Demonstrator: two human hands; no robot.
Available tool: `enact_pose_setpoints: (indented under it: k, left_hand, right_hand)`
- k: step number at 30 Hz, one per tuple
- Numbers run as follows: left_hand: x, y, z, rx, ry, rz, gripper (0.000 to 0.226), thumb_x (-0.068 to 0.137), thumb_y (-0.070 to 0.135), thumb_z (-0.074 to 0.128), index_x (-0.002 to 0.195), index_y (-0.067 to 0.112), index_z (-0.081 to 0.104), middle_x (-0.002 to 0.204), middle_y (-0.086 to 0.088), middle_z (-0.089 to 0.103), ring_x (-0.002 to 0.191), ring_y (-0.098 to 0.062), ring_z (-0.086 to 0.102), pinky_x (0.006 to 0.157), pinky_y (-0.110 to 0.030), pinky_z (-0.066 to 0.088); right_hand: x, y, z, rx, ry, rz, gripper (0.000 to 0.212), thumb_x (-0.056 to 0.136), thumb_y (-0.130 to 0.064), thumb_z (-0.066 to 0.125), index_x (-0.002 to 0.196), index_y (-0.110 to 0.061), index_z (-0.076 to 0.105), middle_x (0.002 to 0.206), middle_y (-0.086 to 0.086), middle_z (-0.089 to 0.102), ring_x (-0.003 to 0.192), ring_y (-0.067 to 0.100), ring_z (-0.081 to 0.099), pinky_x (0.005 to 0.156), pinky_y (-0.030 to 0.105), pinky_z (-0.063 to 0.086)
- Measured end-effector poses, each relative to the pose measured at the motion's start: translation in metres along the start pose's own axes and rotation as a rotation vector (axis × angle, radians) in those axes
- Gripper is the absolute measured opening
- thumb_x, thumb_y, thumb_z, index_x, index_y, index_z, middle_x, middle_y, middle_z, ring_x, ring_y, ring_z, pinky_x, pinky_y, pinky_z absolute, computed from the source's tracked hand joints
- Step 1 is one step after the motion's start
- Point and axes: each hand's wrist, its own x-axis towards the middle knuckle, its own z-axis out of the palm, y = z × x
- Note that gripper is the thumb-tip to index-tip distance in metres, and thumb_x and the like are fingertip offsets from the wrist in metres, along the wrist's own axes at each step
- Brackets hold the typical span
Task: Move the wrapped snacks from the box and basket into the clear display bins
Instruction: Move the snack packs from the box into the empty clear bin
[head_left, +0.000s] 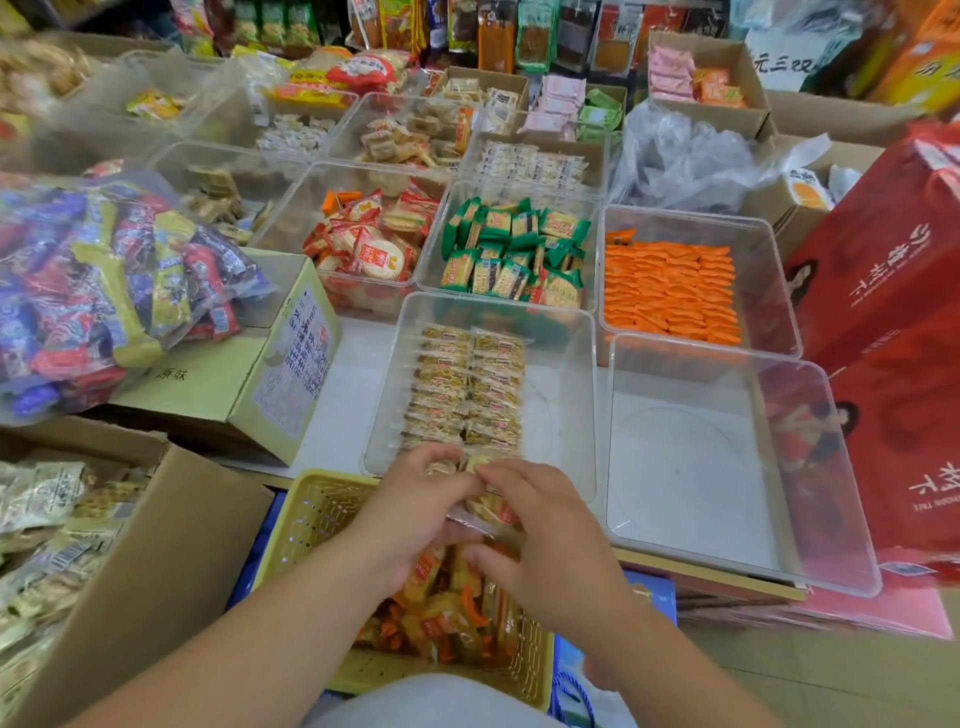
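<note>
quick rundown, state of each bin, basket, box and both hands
left hand: gripping wrapped snacks over the basket
right hand: gripping the same snacks
yellow basket: partly full of snacks
near bin: two neat rows, right side bare
right bin: empty
orange bin: packed in rows
green bin: nearly full
left box: open, holding snacks

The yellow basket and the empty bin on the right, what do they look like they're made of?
The yellow basket looks like moulded plastic: a matte, even colour, its walls pierced by a regular grid of small slots. The empty bin seems to be clear rigid plastic, perhaps acrylic: you see straight through its walls, and the rounded rim catches glossy highlights.
</note>
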Motion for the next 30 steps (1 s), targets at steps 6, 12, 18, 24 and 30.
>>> enact_pose_setpoints:
  k: [6, 12, 18, 24, 30]
  left_hand:
    - [0.032, 0.009, 0.014, 0.402, -0.154, 0.129, 0.049, 0.080, 0.074, 0.051, 0.108, 0.039, 0.070, 0.093, 0.011, 0.077, 0.090, -0.015, 0.074, 0.078, -0.035, 0.056]
    - [0.073, -0.008, 0.011, 1.405, -0.393, 0.523, 0.081, 0.090, 0.079, 0.039, 0.153, 0.029, 0.047, 0.159, 0.006, 0.045, 0.147, -0.019, 0.036, 0.118, -0.038, 0.026]
    - [0.085, -0.011, 0.011, 1.695, -0.499, 0.353, 0.089, 0.076, 0.091, 0.036, 0.140, 0.031, 0.055, 0.138, -0.005, 0.060, 0.131, -0.030, 0.050, 0.107, -0.049, 0.037]
    - [0.087, -0.011, 0.009, 1.769, -0.431, 0.321, 0.093, 0.070, 0.098, 0.034, 0.121, 0.026, 0.063, 0.108, 0.000, 0.067, 0.097, -0.023, 0.058, 0.075, -0.041, 0.040]
    - [0.090, -0.014, 0.008, 1.752, -0.406, 0.351, 0.076, 0.075, 0.090, 0.044, 0.106, 0.025, 0.064, 0.100, 0.003, 0.065, 0.095, -0.021, 0.058, 0.076, -0.039, 0.046]
  right_hand:
    - [0.019, 0.037, -0.013, -0.029, 0.066, 0.112, 0.042, 0.096, -0.021, 0.067, 0.138, -0.023, 0.061, 0.126, -0.002, 0.067, 0.116, 0.022, 0.058, 0.095, 0.025, 0.041]
    - [0.040, 0.077, -0.047, -0.056, -0.049, 0.180, 0.036, 0.096, -0.020, 0.066, 0.132, -0.024, 0.066, 0.115, -0.005, 0.065, 0.102, 0.017, 0.061, 0.084, 0.025, 0.044]
    - [0.069, 0.076, -0.052, -0.150, -0.385, 0.184, 0.033, 0.092, -0.025, 0.063, 0.123, -0.033, 0.070, 0.114, -0.006, 0.074, 0.103, 0.018, 0.066, 0.086, 0.038, 0.055]
    - [0.104, 0.076, -0.033, -0.456, -0.566, 0.192, 0.031, 0.087, -0.023, 0.062, 0.115, -0.029, 0.073, 0.106, -0.002, 0.071, 0.096, 0.022, 0.064, 0.070, 0.029, 0.044]
    - [0.118, 0.080, -0.013, -0.577, -0.788, 0.180, 0.036, 0.094, -0.011, 0.052, 0.126, -0.019, 0.067, 0.119, 0.005, 0.068, 0.107, 0.027, 0.064, 0.087, 0.040, 0.056]
